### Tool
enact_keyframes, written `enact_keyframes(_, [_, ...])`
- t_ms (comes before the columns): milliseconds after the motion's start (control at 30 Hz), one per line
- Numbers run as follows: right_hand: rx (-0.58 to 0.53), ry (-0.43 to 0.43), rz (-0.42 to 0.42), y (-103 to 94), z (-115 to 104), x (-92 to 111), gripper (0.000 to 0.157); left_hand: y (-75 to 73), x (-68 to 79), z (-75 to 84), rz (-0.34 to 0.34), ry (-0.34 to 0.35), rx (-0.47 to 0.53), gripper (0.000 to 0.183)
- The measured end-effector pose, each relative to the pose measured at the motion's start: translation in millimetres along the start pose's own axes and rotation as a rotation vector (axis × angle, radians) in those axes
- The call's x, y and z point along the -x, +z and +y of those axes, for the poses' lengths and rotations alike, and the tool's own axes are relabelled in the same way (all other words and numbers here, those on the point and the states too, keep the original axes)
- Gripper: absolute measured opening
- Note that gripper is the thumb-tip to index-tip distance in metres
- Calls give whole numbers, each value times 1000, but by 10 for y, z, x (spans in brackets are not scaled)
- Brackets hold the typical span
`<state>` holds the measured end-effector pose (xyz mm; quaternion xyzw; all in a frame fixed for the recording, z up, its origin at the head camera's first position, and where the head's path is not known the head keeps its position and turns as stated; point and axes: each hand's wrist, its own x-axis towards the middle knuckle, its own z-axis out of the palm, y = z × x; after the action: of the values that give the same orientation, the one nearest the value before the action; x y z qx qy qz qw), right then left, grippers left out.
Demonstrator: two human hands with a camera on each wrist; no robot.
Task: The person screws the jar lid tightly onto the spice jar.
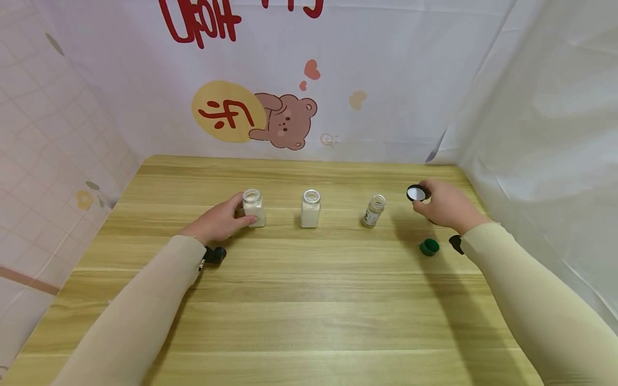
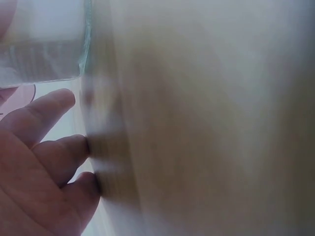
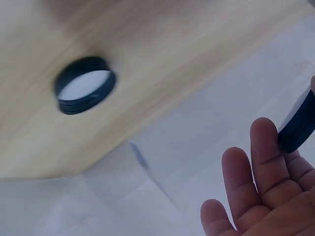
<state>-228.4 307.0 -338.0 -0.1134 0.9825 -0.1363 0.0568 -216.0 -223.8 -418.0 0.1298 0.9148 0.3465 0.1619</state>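
Observation:
My left hand [image 1: 219, 220] grips a square clear glass jar [image 1: 258, 214], thumb on its near side; pale contents show inside and its mouth is uncovered. In the left wrist view the base of this jar [image 2: 44, 61] appears above the lower fingers [image 2: 64, 152]. Between thumb and fingertips, my right hand [image 1: 449, 206] pinches a black lid [image 1: 417, 193], white liner toward me, above the table. The right wrist view shows part of that lid [image 3: 299, 125] at the frame's edge. A second black lid [image 3: 83, 86] lies on the table there; the right hand mostly hides it in the head view.
A similar uncovered square jar [image 1: 310, 213] stands mid-table. Right of it is a smaller labelled jar [image 1: 373, 213], its mouth uncovered. A green cap [image 1: 429, 247] lies nearer me on the right. Cloth walls [image 1: 386, 80] border the wooden table [image 1: 289, 300].

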Motion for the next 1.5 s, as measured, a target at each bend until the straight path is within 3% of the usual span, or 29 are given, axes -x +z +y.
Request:
enact_keyframes(267, [-13,-8,32,-121,-396,-81,37,-1,12,44,-3,-26,-8,70])
enact_keyframes(433, [-16,-66,81,-151,-658,-141,29,-6,21,56,-5,-22,-6,70])
enact_keyframes(633, [-7,-150,94,-137,-995,-229,31,-6,5,54,-8,-15,3,70])
enact_keyframes(1000, [45,-301,110,35,-1653,-410,19,-15,-14,34,-7,-22,-11,72])
enact_keyframes(1500, [121,-391,93,401,-2263,-594,24,-17,17,49,-12,-43,-17,76])
